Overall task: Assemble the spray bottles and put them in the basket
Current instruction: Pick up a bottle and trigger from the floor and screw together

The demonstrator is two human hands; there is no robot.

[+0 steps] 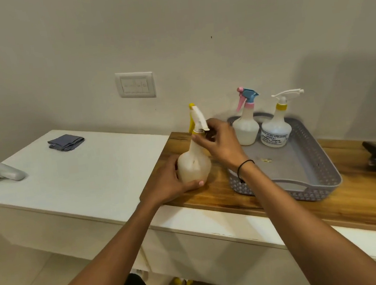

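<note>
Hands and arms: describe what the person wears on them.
Both forearms are bare, with no sleeves in view. The right hand has a thin black band around its wrist. The left hand wears nothing visible: no glove, ring or watch.

Head view, downward over near counter (213, 200)

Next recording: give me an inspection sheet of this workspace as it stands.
Surface: wooden counter beside a white tabletop.
Job's things: two assembled spray bottles upright in the grey basket; third bottle on the counter, outside it.
Clutter: folded cloth, controller, small scraps in the basket.
Grippers: left hand holds the bottle's body; right hand at its sprayer head.
Cables: nothing seen.
Surroundings: wall switch plate.
</note>
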